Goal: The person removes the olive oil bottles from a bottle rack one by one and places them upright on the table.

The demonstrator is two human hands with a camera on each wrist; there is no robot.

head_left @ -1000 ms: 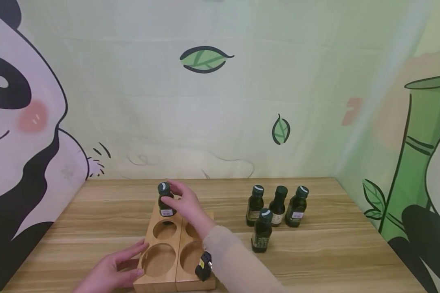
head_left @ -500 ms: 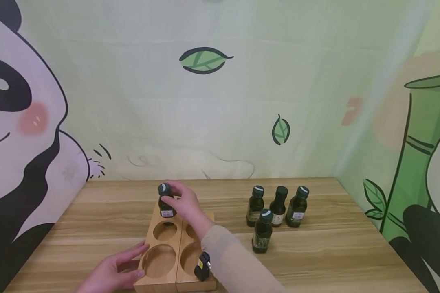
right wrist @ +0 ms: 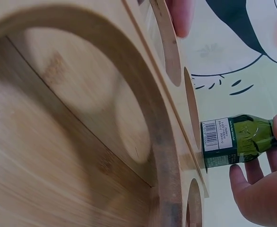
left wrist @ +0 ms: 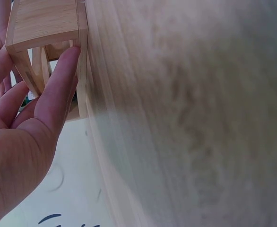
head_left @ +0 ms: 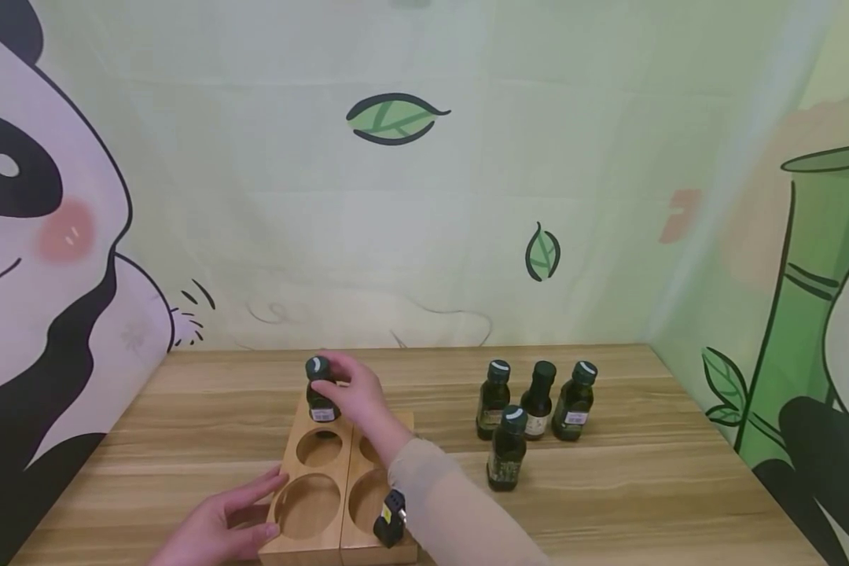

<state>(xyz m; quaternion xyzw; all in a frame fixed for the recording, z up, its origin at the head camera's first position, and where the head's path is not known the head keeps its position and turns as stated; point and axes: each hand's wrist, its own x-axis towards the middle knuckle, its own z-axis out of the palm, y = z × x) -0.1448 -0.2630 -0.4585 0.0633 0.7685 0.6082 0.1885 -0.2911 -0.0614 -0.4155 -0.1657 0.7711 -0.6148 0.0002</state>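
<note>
At the far end of a two-block wooden rack (head_left: pixel 311 465), my right hand (head_left: pixel 354 389) grips a small dark-green bottle (head_left: pixel 321 401) with a dark cap. Thumb and fingers hold its upper part in the right wrist view, where the green bottle (right wrist: pixel 240 140) shows a white barcode label and its base meets the rack's top. My left hand (head_left: pixel 219 515) touches the near left side of the rack, thumb and fingers spread along it. In the left wrist view those fingers (left wrist: pixel 58 87) lie fairly straight against the rack's open side.
Several more dark bottles stand upright on the wooden table (head_left: pixel 637 487), right of the rack; one bottle (head_left: pixel 507 452) is nearer than the others. Round holes, such as the large near-left hole (head_left: pixel 307 507), open in the rack's top. A panda-print backdrop (head_left: pixel 396 204) rises behind.
</note>
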